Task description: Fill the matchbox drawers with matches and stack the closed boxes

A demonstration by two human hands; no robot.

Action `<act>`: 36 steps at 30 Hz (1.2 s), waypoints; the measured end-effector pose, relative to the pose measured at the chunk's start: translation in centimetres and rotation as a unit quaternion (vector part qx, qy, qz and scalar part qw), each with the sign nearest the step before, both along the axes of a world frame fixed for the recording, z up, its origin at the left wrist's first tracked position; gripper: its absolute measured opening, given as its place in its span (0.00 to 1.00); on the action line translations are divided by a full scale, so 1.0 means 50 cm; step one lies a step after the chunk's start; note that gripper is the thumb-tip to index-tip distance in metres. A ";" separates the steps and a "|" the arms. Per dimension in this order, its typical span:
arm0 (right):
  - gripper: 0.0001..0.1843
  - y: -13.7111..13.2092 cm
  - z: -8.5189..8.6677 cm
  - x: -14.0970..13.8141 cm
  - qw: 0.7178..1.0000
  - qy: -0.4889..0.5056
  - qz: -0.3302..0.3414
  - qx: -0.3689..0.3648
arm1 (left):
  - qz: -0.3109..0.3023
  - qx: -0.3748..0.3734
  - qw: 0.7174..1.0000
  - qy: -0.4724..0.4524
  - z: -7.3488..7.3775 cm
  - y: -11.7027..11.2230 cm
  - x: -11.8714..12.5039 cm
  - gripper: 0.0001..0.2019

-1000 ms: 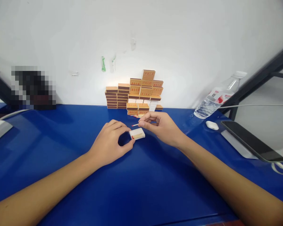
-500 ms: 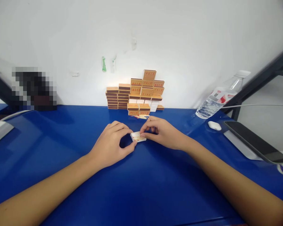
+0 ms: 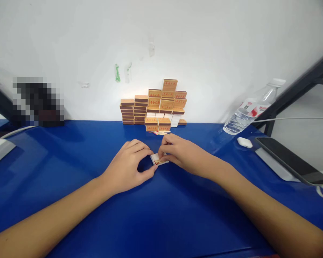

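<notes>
A small white matchbox tray (image 3: 155, 157) lies on the blue table, with several red-headed matches (image 3: 158, 162) inside. My left hand (image 3: 129, 165) grips the tray's left end between thumb and fingers. From the right, my right hand (image 3: 184, 154) reaches into the tray, thumb and fingertips pinched on matches there. Its fingers cover part of the tray. Just beyond my hands, a loose pile of matches (image 3: 159, 133) rests on the table before the stacked matchboxes (image 3: 164, 121).
More matchboxes (image 3: 134, 110) are stacked against the wall, left of a taller stepped pile. On the right stand a tilted-looking water bottle (image 3: 243, 113), a white earbud case (image 3: 244, 142) and a phone (image 3: 290, 157) on a white stand. A white device (image 3: 1, 150) sits far left.
The tray has shifted slightly right and toward me, with my left hand still gripping it. My right fingers have moved deeper into it, and the right wrist is a little lower.
</notes>
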State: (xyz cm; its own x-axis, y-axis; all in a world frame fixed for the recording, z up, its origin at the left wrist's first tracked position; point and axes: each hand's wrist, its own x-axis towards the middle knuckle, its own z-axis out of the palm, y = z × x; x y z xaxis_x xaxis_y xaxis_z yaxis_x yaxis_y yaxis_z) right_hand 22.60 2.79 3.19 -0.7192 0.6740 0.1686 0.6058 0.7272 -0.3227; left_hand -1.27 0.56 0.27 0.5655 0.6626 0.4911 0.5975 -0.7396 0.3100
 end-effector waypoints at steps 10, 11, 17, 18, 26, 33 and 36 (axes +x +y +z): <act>0.05 0.013 -0.002 0.005 0.996 0.075 -0.038 0.017 | 0.006 -0.016 1.000 -0.004 0.001 0.001 0.001 0.10; 0.06 0.026 -0.004 0.014 0.993 0.094 -0.066 0.027 | 0.003 -0.018 1.000 -0.006 0.001 0.000 0.001 0.10; 0.09 0.116 -0.051 0.062 0.982 0.094 -0.159 0.043 | -0.055 -0.048 0.997 -0.005 0.001 -0.008 0.003 0.10; 0.10 0.125 -0.059 0.062 0.982 0.087 -0.159 0.045 | -0.054 -0.049 0.997 -0.006 0.001 -0.007 0.003 0.10; 0.11 0.147 -0.074 0.016 0.987 0.075 -0.125 0.073 | -0.046 -0.045 0.998 -0.008 -0.002 -0.003 0.003 0.11; 0.05 0.141 -0.063 0.021 0.985 0.085 -0.148 0.023 | -0.042 -0.042 0.998 -0.006 -0.004 -0.003 0.000 0.10; 0.07 0.139 -0.059 0.026 0.987 0.079 -0.138 0.024 | -0.043 -0.041 0.998 -0.007 -0.005 -0.002 0.001 0.10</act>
State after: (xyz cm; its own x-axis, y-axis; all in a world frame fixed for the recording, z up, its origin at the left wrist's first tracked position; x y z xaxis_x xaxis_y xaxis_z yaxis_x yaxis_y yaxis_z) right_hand 23.90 9.71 0.24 -0.4723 0.8284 0.3011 0.7274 0.5592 -0.3977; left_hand -1.23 0.46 0.03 0.6145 0.6512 0.4454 0.5285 -0.7589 0.3804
